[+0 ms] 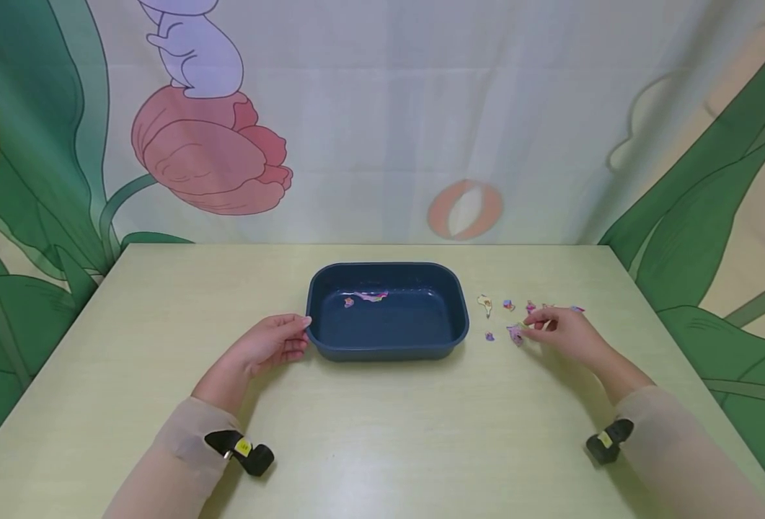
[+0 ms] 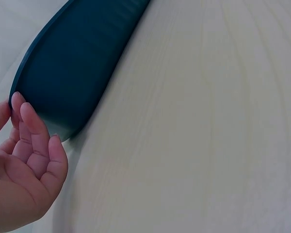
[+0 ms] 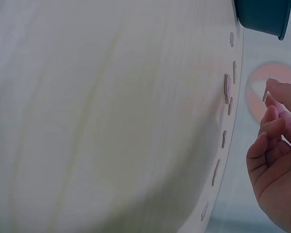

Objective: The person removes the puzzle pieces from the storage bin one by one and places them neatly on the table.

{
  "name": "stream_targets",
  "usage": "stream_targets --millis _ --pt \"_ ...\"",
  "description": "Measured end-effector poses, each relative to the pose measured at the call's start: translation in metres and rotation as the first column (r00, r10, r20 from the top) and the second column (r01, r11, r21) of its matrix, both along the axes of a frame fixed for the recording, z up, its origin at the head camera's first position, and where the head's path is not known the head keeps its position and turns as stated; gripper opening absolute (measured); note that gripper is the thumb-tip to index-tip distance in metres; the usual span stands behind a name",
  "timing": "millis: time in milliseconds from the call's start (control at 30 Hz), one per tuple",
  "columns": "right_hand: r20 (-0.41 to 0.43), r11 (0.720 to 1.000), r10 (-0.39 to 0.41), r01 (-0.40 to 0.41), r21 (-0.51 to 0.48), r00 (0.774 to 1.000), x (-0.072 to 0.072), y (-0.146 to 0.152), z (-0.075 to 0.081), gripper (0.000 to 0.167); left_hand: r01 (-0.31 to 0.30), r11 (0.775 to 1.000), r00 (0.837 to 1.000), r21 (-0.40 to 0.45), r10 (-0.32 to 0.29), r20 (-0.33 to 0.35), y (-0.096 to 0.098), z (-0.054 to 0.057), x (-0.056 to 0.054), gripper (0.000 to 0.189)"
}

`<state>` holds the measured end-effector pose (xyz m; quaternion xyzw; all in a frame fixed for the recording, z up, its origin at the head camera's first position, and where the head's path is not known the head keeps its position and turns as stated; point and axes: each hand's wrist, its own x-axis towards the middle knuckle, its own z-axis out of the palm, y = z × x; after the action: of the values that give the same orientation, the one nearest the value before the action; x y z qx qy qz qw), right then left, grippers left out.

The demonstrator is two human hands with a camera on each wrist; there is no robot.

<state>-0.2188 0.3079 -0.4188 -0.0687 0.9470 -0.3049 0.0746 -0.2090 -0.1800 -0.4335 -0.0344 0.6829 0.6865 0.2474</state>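
Note:
A dark blue tray stands on the table, and two small colourful pieces, a purple-pink strip and a smaller one, lie inside it. My left hand pinches the tray's left rim between thumb and fingers, also seen on the tray wall in the left wrist view. Right of the tray, my right hand pinches a small thin flat piece between thumb and forefinger, raised off the table. Below its fingertips in the head view lies a purple piece. What the held piece depicts cannot be made out.
More small flat pieces lie right of the tray: a cream one, a blue-red one, a purple one and a pink one. Others are partly behind the right hand. A printed curtain hangs behind the table.

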Motion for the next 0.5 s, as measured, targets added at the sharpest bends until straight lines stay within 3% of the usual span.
stream_targets --millis 500 --pt "0.009 0.999 -0.027 0.027 0.020 1.000 0.004 0.015 -0.002 0.028 0.001 1.000 1.000 -0.004 -0.001 0.007 0.000 0.000 -0.001 0.021"
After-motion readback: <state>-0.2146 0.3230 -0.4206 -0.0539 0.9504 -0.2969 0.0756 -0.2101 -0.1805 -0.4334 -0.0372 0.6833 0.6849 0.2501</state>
